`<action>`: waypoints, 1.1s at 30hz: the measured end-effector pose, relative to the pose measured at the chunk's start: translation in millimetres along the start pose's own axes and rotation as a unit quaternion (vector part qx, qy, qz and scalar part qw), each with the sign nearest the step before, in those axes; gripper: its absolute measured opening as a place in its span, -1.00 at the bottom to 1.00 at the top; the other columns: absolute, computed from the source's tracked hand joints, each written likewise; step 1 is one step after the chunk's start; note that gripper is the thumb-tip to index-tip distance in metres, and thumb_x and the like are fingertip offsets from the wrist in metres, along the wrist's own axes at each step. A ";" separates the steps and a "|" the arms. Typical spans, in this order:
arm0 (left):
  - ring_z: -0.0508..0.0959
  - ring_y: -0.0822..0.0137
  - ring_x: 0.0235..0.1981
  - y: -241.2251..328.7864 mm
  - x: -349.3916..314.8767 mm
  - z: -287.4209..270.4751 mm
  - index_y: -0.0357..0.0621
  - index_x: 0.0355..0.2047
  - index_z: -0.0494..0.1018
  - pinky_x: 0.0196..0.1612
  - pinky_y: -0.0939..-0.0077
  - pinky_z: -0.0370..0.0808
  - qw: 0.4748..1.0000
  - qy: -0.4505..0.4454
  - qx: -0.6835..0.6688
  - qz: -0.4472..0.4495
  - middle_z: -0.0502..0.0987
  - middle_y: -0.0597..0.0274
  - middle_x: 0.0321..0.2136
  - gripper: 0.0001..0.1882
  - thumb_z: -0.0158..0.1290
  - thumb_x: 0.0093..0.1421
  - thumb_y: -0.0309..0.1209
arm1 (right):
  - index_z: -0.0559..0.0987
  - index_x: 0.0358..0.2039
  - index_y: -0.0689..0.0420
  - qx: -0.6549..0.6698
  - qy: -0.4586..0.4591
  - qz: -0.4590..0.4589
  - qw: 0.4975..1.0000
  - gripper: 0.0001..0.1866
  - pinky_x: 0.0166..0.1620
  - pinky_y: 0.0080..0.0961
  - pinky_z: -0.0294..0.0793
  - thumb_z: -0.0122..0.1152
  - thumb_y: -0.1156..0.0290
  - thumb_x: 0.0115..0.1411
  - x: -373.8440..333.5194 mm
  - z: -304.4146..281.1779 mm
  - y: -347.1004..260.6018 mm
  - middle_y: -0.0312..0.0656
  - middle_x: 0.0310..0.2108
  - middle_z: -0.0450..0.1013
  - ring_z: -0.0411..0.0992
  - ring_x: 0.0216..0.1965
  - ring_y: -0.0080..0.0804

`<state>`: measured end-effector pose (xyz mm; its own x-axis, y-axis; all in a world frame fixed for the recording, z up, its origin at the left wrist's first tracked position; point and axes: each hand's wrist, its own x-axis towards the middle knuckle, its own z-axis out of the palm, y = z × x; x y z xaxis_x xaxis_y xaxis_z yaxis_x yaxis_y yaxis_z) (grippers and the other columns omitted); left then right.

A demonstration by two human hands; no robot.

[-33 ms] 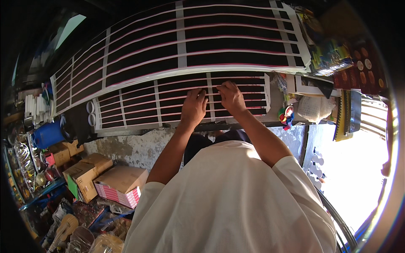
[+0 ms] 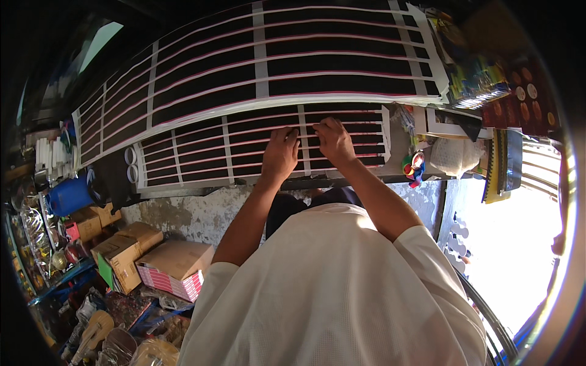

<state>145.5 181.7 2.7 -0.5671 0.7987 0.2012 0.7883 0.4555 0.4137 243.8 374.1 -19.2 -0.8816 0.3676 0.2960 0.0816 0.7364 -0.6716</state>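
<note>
A black sheet (image 2: 201,144) crossed by long thin white-and-red lines and white cross strips lies on the bench in front of me. My left hand (image 2: 281,154) rests on it, fingers curled and drawn together at one of the long pale lines. Just right of a white cross strip, my right hand (image 2: 334,141) bends its fingers closed over the same line. A small gap parts the two hands. Whatever lies between the fingertips is too small to make out. Beyond the hands, a larger stack of similar black sheets (image 2: 201,73) with white strips overhangs the far edge.
White tape rolls (image 2: 131,165) stand at the sheet's left end. A roll with red and blue parts (image 2: 416,166) lies to the right, near a white plastic bag (image 2: 455,155). Cardboard boxes (image 2: 177,259) and a blue container (image 2: 70,195) are at the lower left.
</note>
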 end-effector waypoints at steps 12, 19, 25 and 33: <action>0.65 -0.01 -0.01 -11.0 76.9 -3.1 -0.26 -0.25 0.65 0.05 0.16 0.70 0.987 -0.088 0.062 0.123 0.62 -0.02 -0.19 -0.83 0.31 0.13 -0.51 | 0.78 -0.15 0.12 -0.008 0.024 0.017 1.000 -0.67 0.11 -0.10 0.67 0.34 0.66 0.05 5.4 6.7 3.9 -0.13 -0.07 0.56 0.57 0.05 0.00; 0.68 0.08 -0.04 -13.8 94.4 1.6 -0.23 -0.34 0.68 -0.04 0.19 0.75 0.971 -0.126 0.073 0.191 0.66 0.04 -0.24 -0.92 0.24 0.18 -0.49 | 0.76 -0.13 0.11 -0.005 0.013 0.021 1.000 -0.63 0.17 -0.06 0.64 0.35 0.64 0.01 4.9 0.4 -0.4 -0.10 -0.07 0.55 0.55 0.06 0.03; 0.65 -0.08 -0.01 -21.9 95.4 -2.6 -0.28 -0.25 0.61 0.03 0.08 0.70 0.970 -0.159 0.032 0.180 0.62 -0.05 -0.20 -0.74 0.41 0.08 -0.48 | 0.76 -0.13 0.13 -0.011 0.006 0.017 1.000 -0.62 0.14 -0.08 0.65 0.35 0.67 -0.02 5.6 0.3 0.5 -0.11 -0.08 0.54 0.55 0.03 0.03; 0.66 -0.08 -0.03 -26.1 94.6 -6.6 -0.28 -0.25 0.62 0.03 0.06 0.70 0.970 -0.177 0.054 0.158 0.63 -0.03 -0.20 -0.71 0.46 0.07 -0.45 | 0.76 -0.16 0.11 -0.010 0.011 0.020 1.000 -0.65 0.09 -0.09 0.67 0.34 0.66 0.00 7.5 3.7 1.7 -0.12 -0.11 0.53 0.56 -0.01 0.02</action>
<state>69.7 242.8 16.8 -0.1900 0.9815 -0.0218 0.9410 0.1884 0.2811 235.6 376.0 -20.7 -0.8668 0.4095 0.2846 0.1259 0.7320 -0.6696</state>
